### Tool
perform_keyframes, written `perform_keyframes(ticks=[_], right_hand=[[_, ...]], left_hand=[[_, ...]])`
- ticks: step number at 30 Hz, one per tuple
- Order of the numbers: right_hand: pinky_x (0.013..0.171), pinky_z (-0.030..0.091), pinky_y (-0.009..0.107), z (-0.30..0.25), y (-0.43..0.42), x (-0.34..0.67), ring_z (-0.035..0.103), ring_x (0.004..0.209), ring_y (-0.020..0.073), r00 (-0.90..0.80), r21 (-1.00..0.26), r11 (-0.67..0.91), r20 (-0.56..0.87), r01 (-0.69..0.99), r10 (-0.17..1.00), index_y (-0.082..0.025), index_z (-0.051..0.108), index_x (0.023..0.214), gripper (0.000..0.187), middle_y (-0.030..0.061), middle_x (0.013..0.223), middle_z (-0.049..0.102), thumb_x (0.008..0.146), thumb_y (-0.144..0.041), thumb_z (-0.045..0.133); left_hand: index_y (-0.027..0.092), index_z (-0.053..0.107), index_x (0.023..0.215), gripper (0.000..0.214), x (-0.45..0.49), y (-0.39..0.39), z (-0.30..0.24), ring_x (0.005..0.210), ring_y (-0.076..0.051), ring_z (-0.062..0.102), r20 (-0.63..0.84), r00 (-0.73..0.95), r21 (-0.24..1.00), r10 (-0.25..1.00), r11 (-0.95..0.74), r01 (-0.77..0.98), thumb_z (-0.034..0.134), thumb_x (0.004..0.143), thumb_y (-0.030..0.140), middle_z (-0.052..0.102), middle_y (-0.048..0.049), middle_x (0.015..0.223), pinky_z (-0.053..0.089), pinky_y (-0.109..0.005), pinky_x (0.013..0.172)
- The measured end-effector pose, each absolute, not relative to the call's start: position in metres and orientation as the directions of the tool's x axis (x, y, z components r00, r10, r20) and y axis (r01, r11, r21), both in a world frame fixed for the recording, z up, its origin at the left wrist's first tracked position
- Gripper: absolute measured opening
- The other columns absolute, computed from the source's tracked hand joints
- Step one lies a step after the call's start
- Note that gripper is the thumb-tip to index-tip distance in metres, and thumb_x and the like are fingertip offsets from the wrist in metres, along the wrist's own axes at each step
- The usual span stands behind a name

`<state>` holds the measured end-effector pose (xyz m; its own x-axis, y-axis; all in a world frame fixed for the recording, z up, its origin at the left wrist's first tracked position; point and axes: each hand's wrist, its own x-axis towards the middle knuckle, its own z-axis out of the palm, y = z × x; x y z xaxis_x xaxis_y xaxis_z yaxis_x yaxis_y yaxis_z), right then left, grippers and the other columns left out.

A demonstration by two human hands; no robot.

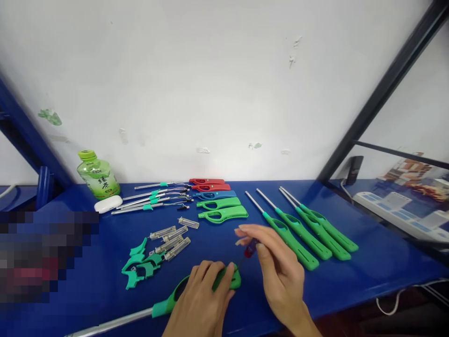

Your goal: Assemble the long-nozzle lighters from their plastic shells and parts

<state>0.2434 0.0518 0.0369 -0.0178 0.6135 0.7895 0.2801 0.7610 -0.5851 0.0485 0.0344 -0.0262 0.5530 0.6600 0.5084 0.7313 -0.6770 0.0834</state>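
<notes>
It looks like a small assembly workshop: clear tanks [170, 245], metal tubes [129, 210] and coloured casings [236, 213] lie sorted on a blue tabletop [214, 244] beyond the left hand [203, 297]. The right hand [280, 276] holds a screwdriver [250, 249], and long green lighters [300, 250] line up to its right.

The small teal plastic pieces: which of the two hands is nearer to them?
Left. The left hand is to the right of the teal plastic pieces, closer to the camera; the right hand is farther right, past the left hand.
</notes>
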Motion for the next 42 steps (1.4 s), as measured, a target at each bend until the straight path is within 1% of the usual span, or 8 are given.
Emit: perform_keyframes(ticks=[6, 10, 15, 20, 25, 31, 36, 42], right_hand=[[0.063, 0.064, 0.027, 0.033, 0.048, 0.242, 0.072, 0.077, 0.0162, 0.034, -0.515, 0.779, 0.841, 0.356, 0.540, -0.034, 0.081, 0.131, 0.041, 0.0024, 0.096, 0.072, 0.099, -0.010, 0.074], [0.072, 0.069, 0.034, 0.029, 0.047, 0.243, 0.080, 0.094, 0.0234, -0.008, -0.576, 0.742, 0.788, 0.341, 0.615, -0.032, 0.079, 0.135, 0.039, 0.0084, 0.117, 0.080, 0.108, -0.013, 0.059], [0.057, 0.061, 0.031, 0.033, 0.049, 0.244, 0.070, 0.071, 0.0193, 0.083, -0.552, 0.783, 0.829, 0.288, 0.554, -0.030, 0.083, 0.113, 0.025, 0.0019, 0.083, 0.072, 0.094, -0.014, 0.083], [0.075, 0.066, 0.036, 0.033, 0.051, 0.244, 0.078, 0.094, 0.0228, -0.024, -0.600, 0.747, 0.775, 0.288, 0.632, -0.031, 0.080, 0.129, 0.030, 0.0081, 0.113, 0.080, 0.111, -0.020, 0.060], [0.075, 0.063, 0.035, 0.032, 0.053, 0.240, 0.072, 0.083, 0.0206, 0.053, -0.600, 0.753, 0.790, 0.271, 0.610, -0.031, 0.083, 0.118, 0.020, 0.0026, 0.092, 0.074, 0.100, -0.023, 0.081], [0.078, 0.066, 0.035, 0.033, 0.057, 0.238, 0.079, 0.094, 0.0212, 0.006, -0.623, 0.737, 0.765, 0.262, 0.644, -0.031, 0.077, 0.134, 0.030, 0.0065, 0.113, 0.080, 0.113, -0.024, 0.057], [0.079, 0.063, 0.034, 0.030, 0.058, 0.237, 0.070, 0.086, 0.0195, 0.081, -0.592, 0.750, 0.797, 0.295, 0.598, -0.033, 0.082, 0.122, 0.024, 0.0024, 0.097, 0.072, 0.098, -0.027, 0.083], [0.077, 0.064, 0.034, 0.032, 0.055, 0.238, 0.076, 0.089, 0.0202, 0.007, -0.598, 0.759, 0.786, 0.257, 0.618, -0.031, 0.081, 0.125, 0.025, 0.0058, 0.106, 0.079, 0.111, -0.024, 0.061]], left_hand=[[0.031, 0.059, 0.146, 0.039, 0.049, 0.033, -0.030, 0.103, -0.022, 0.075, 0.526, 0.527, 0.082, 0.668, -0.656, 0.750, 0.060, 0.108, 0.024, 0.076, -0.0046, 0.116, 0.063, -0.035, 0.090], [0.029, 0.058, 0.147, 0.039, 0.053, 0.030, -0.029, 0.102, -0.023, 0.075, 0.509, 0.522, 0.086, 0.684, -0.644, 0.760, 0.060, 0.108, 0.025, 0.075, -0.0055, 0.115, 0.063, -0.036, 0.092], [0.025, 0.056, 0.148, 0.042, 0.057, 0.026, -0.023, 0.109, -0.027, 0.074, 0.468, 0.513, 0.101, 0.719, -0.621, 0.777, 0.060, 0.107, 0.022, 0.075, -0.0082, 0.122, 0.063, -0.044, 0.097], [0.023, 0.058, 0.148, 0.044, 0.057, 0.028, -0.011, 0.109, -0.028, 0.074, 0.442, 0.541, 0.111, 0.716, -0.642, 0.759, 0.062, 0.104, 0.020, 0.075, -0.0077, 0.123, 0.066, -0.048, 0.094], [0.021, 0.061, 0.148, 0.042, 0.057, 0.029, -0.005, 0.111, -0.030, 0.074, 0.451, 0.540, 0.107, 0.710, -0.644, 0.757, 0.058, 0.106, 0.017, 0.076, -0.0090, 0.124, 0.066, -0.051, 0.095], [0.021, 0.064, 0.144, 0.040, 0.055, 0.032, -0.011, 0.110, -0.029, 0.075, 0.478, 0.550, 0.079, 0.685, -0.657, 0.750, 0.058, 0.105, 0.016, 0.076, -0.0088, 0.123, 0.067, -0.051, 0.095], [0.023, 0.061, 0.149, 0.043, 0.052, 0.036, -0.017, 0.112, -0.029, 0.075, 0.491, 0.554, 0.065, 0.672, -0.663, 0.746, 0.055, 0.107, 0.018, 0.076, -0.0090, 0.126, 0.067, -0.051, 0.096], [0.026, 0.061, 0.149, 0.042, 0.050, 0.036, -0.019, 0.113, -0.026, 0.075, 0.498, 0.552, 0.063, 0.669, -0.662, 0.747, 0.055, 0.107, 0.020, 0.076, -0.0075, 0.127, 0.066, -0.045, 0.096]])
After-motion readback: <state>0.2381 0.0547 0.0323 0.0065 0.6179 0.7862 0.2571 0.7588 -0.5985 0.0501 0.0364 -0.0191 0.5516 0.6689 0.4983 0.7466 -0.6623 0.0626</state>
